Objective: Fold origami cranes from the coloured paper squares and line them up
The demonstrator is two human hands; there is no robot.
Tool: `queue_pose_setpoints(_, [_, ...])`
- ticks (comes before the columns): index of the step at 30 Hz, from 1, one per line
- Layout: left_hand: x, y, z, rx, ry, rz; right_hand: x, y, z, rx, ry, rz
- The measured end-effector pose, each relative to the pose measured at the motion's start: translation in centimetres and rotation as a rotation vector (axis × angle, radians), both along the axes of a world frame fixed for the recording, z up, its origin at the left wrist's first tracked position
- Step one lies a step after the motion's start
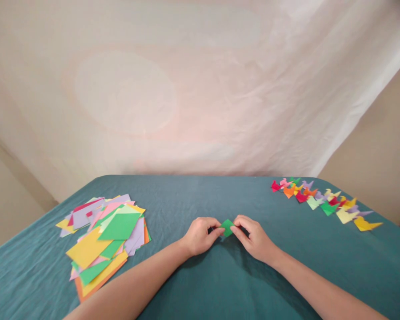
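A small green piece of folded paper (227, 228), diamond-shaped as I see it, is held between my two hands just above the table. My left hand (202, 235) pinches its left corner between thumb and fingers. On the opposite corner, the thumb and fingers of my right hand (253, 235) are closed in the same kind of pinch. The fingertips cover the paper's side corners, so its exact folds cannot be made out.
Loose coloured paper sheets (120, 226) lie in an untidy pile at the left. Several small folded paper birds (330, 208) stand in rows at the right. A teal cloth (200, 195) covers the table, and a pale sheet (200, 89) hangs behind it.
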State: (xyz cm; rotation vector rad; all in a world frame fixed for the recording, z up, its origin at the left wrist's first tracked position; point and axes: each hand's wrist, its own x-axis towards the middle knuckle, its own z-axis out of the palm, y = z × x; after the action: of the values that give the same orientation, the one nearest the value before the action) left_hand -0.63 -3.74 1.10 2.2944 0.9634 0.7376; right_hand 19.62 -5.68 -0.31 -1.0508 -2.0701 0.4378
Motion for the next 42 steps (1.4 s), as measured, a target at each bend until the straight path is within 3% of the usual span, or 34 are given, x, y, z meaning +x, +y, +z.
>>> queue_pose_setpoints(5, [0.13,-0.13,-0.06,-0.075,-0.038,0.016,-0.18,-0.21,0.59,-0.035,0.046,0.035])
queue_pose_setpoints(17, [0.53,-0.67,0.36,0.012,0.012,-0.014,-0.53,-0.73,0.48,0.011,-0.019,0.046])
queue_pose_setpoints(25, [0.56,-0.24,-0.06,-0.041,-0.076,0.092,-0.36,-0.24,0.34,-0.042,0.027,0.012])
queue_pose_setpoints(32, [0.43,-0.08,0.05,-0.077,-0.038,0.048,-0.17,-0.34,0.85,-0.031,0.018,0.08])
queue_pose_setpoints(42, [0.28,0.13,-0.26,-0.123,-0.04,0.056,-0.46,-0.43,0.42,-0.093,0.08,0.022])
